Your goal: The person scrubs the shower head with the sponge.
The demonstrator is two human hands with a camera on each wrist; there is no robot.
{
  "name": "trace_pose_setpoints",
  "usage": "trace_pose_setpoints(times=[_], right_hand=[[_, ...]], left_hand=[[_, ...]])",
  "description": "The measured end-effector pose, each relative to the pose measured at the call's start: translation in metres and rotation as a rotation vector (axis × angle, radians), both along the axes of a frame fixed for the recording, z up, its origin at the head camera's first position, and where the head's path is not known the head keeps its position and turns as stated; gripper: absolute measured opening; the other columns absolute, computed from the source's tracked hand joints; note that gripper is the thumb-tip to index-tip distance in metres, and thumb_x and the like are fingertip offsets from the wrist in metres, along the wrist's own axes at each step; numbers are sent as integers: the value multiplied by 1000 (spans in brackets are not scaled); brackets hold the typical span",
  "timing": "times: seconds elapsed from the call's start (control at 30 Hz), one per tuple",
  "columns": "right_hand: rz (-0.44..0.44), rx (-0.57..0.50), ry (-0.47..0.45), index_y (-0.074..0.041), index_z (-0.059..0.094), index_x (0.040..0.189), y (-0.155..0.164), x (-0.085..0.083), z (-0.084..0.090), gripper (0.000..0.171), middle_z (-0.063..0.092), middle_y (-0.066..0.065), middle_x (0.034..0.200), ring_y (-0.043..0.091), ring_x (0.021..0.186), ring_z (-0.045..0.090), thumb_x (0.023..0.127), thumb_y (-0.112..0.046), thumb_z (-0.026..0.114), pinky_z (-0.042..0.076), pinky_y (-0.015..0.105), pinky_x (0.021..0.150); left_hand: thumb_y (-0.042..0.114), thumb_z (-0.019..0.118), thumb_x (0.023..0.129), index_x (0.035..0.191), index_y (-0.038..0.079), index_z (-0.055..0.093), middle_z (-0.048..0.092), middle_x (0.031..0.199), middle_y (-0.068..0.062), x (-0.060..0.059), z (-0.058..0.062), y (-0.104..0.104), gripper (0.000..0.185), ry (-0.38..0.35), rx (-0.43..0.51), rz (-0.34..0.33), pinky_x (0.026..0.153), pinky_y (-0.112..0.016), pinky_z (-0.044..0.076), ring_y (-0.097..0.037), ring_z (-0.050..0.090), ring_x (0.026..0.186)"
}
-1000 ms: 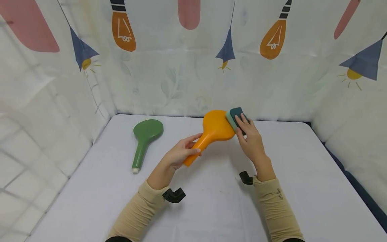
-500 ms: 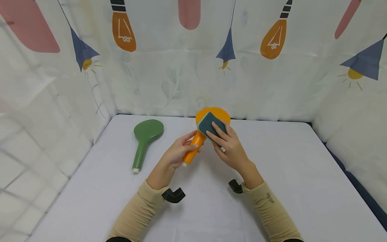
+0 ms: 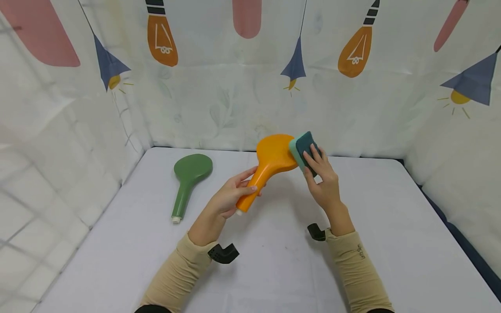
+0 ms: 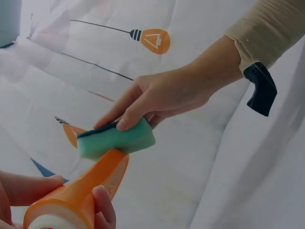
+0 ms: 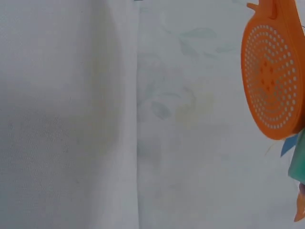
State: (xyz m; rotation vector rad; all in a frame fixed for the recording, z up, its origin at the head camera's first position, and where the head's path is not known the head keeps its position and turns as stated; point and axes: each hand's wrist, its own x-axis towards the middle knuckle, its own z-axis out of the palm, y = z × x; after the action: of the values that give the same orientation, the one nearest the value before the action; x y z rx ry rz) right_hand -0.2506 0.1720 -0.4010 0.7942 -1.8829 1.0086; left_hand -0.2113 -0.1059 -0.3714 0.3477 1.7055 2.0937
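My left hand (image 3: 228, 198) grips the handle of an orange shower head (image 3: 266, 167) and holds it above the table, head end tilted up and away. My right hand (image 3: 321, 178) holds a green sponge with a dark scouring side (image 3: 303, 148) and presses it against the right edge of the orange head. In the left wrist view the sponge (image 4: 116, 139) sits on the orange shower head (image 4: 81, 195), pinched by the right hand (image 4: 162, 98). The right wrist view shows the perforated orange spray face (image 5: 274, 76).
A green shower head (image 3: 187, 180) lies flat on the white table (image 3: 391, 243) at the left, handle toward me. Printed curtains (image 3: 219, 74) wall in the table at the back and both sides. A dark gap runs along the right edge.
My right hand has carried the sponge from the middle of the orange head out to its right edge. The left hand has turned the shower head so that its back faces me.
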Motion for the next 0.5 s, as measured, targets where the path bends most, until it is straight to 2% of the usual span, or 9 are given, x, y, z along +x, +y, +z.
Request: trace_pose_setpoints(times=[0.1,0.23,0.37,0.5], right_hand=[[-10,-74,-13,9,65,130,2,0,0,46,53,29,142,50,140,40,85,21,66,36,54,112],[-1,-107,15,9,65,129,-5,1,0,45,53,30,142,51,140,39,86,20,65,35,57,112],[-7,-28,95,1,69,129,-18,4,-2,35,55,26,143,52,140,38,95,2,64,32,63,112],[29,133,197,-3,74,123,-32,8,-5,28,58,21,141,57,134,42,104,-15,58,33,66,111]], left_hand=[[-1,50,103,162,6,27,52,143,-30,1,2,0,63,-20,11,-7,95,-33,48,-19,64,94],[2,50,104,162,6,28,59,137,-24,4,4,-1,62,-53,44,0,91,-30,48,-18,64,94],[3,49,104,162,5,27,63,131,-15,5,7,0,62,-89,82,18,88,-25,50,-16,65,93],[4,48,105,162,3,26,61,133,-18,3,6,0,62,-110,97,34,85,-22,50,-15,65,92]])
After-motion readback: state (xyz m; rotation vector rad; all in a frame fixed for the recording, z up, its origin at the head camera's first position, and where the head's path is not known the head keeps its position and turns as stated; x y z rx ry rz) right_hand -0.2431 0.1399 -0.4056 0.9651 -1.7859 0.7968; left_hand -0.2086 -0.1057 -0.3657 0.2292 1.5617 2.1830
